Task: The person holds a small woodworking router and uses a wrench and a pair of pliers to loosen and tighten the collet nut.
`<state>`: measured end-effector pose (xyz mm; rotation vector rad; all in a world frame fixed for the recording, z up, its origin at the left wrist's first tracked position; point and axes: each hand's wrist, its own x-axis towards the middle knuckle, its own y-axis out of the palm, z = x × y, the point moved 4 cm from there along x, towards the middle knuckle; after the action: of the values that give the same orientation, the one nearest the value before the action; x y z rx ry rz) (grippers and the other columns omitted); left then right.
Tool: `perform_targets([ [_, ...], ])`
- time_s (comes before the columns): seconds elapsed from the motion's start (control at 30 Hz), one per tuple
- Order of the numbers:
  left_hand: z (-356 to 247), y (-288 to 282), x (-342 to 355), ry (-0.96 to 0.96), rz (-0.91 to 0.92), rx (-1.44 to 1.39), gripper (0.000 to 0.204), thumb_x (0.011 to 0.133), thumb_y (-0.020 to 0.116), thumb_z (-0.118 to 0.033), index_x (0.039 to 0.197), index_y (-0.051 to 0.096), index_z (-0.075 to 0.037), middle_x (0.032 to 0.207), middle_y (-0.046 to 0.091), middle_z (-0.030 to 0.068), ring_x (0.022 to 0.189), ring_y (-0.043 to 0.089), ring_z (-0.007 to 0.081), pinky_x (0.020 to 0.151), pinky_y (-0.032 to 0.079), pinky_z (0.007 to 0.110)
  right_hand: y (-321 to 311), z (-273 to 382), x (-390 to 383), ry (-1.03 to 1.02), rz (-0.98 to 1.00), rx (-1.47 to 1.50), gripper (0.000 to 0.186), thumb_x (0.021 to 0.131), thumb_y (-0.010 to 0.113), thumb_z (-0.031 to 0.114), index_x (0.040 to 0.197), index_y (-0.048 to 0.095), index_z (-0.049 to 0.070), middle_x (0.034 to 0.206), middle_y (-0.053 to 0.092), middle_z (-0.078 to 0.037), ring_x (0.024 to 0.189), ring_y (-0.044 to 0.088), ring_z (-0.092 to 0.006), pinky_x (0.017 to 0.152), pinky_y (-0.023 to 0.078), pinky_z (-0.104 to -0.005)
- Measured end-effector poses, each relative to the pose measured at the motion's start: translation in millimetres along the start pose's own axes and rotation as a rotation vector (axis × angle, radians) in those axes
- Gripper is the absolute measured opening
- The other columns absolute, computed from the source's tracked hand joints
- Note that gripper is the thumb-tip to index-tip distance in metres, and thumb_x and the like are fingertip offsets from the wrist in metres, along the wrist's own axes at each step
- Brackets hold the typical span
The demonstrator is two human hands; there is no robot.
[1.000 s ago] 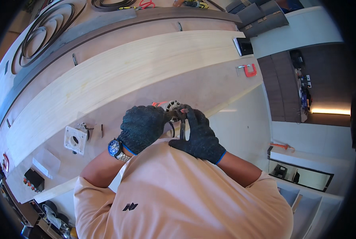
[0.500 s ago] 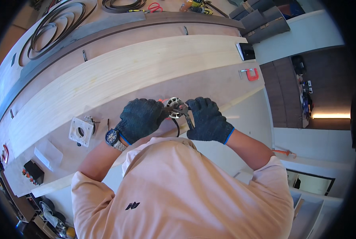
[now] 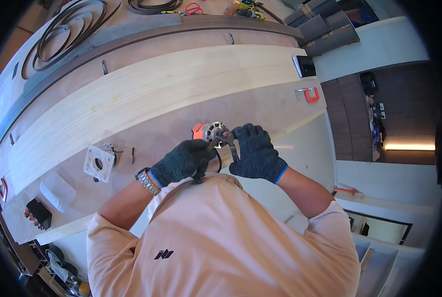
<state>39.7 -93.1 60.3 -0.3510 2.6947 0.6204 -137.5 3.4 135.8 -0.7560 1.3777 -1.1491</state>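
Note:
A trim router motor with an orange body (image 3: 198, 131) lies on the bench, its pale slotted end and collet (image 3: 225, 134) facing me. My left hand (image 3: 184, 161), in a dark knitted glove, is closed on the handle of a flat metal wrench (image 3: 214, 142) whose head reaches the collet. My right hand (image 3: 257, 154), gloved alike, closes round a second wrench (image 3: 234, 151) that also meets the collet. Its handle points down toward me. A black cord (image 3: 219, 162) runs from the motor toward my shirt. The exact fit of the wrench jaws is too small to tell.
Left of my hands lie a clear router base (image 3: 98, 163), a small dark rod (image 3: 132, 156), a clear plastic piece (image 3: 57, 191) and a black box of bits (image 3: 39, 214). Beyond stretches a long pale board (image 3: 147, 79). A red clamp (image 3: 311, 95) and black notebook (image 3: 305, 66) sit right.
My left hand has swung down and toward my body with its wrench, uncovering the orange motor body. The right hand has stayed nearly in place.

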Motion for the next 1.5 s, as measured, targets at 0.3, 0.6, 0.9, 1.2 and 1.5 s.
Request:
perform_targets([
  [0.3,10,17,6,0.705,-0.289,0.64,0.017,0.099,0.063,-0.015,0.107,0.067,-0.001,0.08,0.064,0.0102,0.063,0.065,0.0198,0.055,0.053,0.033,-2,18,-5,0.076,0.027,-0.007,0.081,0.062,0.086,0.039,0.128,0.054,0.004,0.121,0.055,-0.02,0.115,0.055,-0.0388,0.098,0.045,-0.0528],
  [0.6,21,25,-5,0.482,-0.309,0.494,0.021,0.087,0.068,-0.003,0.107,0.07,-0.001,0.087,0.065,0.0128,0.066,0.064,0.0257,0.059,0.053,0.037,12,20,-18,0.157,-0.004,0.143,0.083,0.062,0.087,0.039,0.129,0.055,0.002,0.123,0.057,-0.021,0.116,0.057,-0.0391,0.101,0.047,-0.0503],
  [0.9,17,38,1,0.355,-0.34,0.189,0.023,0.104,0.059,-0.022,0.109,0.073,-0.005,0.066,0.058,-0.0008,0.057,0.056,0.0085,0.05,0.044,0.029,16,13,-21,0.121,-0.063,0.165,0.082,0.063,0.087,0.039,0.128,0.055,0.001,0.121,0.058,-0.022,0.114,0.059,-0.0389,0.098,0.05,-0.0505],
  [1.2,26,50,5,0.175,-0.441,0.011,0.028,0.104,0.058,-0.026,0.103,0.073,-0.002,0.066,0.059,0.0014,0.055,0.057,0.0107,0.051,0.045,0.031,15,15,-21,0.199,-0.082,0.206,0.077,0.063,0.089,0.038,0.122,0.057,0.001,0.12,0.059,-0.02,0.114,0.06,-0.0383,0.098,0.051,-0.049],
  [1.5,24,56,14,0.269,-0.568,0.156,0.033,0.102,0.058,-0.027,0.094,0.071,0.002,0.072,0.065,0.0093,0.067,0.064,0.0174,0.062,0.051,0.038,13,18,-19,0.429,0.035,0.254,0.081,0.066,0.09,0.045,0.125,0.058,0.001,0.122,0.06,-0.019,0.118,0.06,-0.0365,0.102,0.05,-0.0493],
])
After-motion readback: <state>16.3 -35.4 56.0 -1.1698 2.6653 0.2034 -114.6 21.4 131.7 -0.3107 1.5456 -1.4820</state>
